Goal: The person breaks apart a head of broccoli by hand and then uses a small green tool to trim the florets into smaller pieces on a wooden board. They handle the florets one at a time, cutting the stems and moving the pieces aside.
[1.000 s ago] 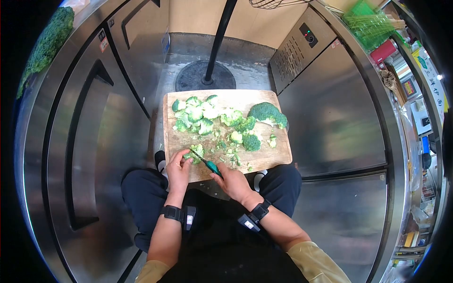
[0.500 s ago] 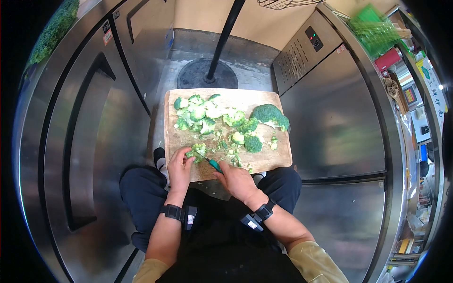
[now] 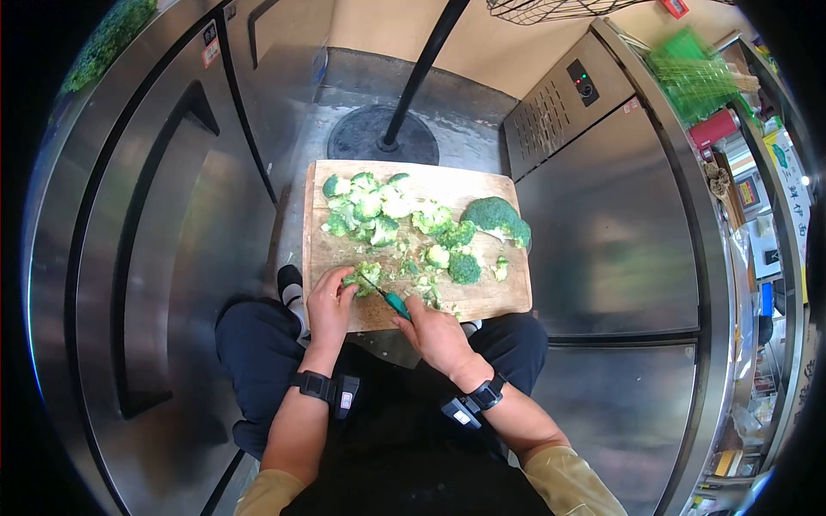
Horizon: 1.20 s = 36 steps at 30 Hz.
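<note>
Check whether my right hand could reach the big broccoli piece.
Probably yes: the big broccoli piece lies uncovered on the board, though the right hand may need to put down the knife it holds.

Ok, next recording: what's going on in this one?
A person's bare left hand holds a small pale-green broccoli piece near the near edge of a rectangular wooden cutting board. Their bare right hand grips a small green-handled knife, its blade at that piece. Farther up the board, a cluster of cut green-and-white florets lies on the left, and a large dark-green broccoli head sits on the right.
</note>
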Available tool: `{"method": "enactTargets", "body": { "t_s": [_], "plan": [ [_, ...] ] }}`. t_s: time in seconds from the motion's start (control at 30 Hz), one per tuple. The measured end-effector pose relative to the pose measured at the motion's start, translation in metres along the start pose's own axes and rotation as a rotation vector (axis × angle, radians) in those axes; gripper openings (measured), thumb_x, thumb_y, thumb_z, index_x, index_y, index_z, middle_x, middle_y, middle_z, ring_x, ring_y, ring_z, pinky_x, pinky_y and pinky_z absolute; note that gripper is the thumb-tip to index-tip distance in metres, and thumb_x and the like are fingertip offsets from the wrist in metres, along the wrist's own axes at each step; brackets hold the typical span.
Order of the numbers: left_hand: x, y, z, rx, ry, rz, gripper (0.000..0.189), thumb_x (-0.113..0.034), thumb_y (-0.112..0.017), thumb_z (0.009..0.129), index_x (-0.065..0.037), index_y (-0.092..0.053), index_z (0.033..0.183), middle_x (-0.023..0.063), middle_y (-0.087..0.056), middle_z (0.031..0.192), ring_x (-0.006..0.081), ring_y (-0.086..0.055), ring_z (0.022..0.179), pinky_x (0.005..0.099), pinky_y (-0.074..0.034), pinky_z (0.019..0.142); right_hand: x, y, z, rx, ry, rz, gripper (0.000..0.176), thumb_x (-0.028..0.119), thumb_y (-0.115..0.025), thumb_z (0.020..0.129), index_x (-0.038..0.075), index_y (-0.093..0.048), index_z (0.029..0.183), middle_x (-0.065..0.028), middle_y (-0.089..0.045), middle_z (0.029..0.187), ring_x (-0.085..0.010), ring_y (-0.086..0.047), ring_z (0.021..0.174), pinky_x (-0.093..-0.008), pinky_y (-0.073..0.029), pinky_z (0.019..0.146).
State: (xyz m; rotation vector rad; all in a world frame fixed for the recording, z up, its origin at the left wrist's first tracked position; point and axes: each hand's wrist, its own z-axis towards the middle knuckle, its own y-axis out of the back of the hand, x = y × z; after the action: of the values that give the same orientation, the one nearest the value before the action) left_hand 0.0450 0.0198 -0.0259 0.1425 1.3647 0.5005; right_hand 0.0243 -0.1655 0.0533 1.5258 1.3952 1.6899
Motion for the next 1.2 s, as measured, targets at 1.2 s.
{"method": "enactTargets", "body": {
  "t_s": [1.2],
  "plan": [
    [0.010,-0.006,0.003,-0.079,0.060,-0.032,0.026,0.000,-0.072,0.071,-0.001,-0.061,0.094,0.0119,-0.062,0.081,0.0221,-0.060,0.066,0.0314,-0.048,0.060,-0.005,-0.019,0.015,0.038,-0.021,-0.140,0.028,0.031,-0.051,0.092,0.005,-0.043,0.097,-0.0204,-0.060,0.061,-0.0399,-0.061,0.060,-0.0488,-0.049,0.055]
  ]
}}
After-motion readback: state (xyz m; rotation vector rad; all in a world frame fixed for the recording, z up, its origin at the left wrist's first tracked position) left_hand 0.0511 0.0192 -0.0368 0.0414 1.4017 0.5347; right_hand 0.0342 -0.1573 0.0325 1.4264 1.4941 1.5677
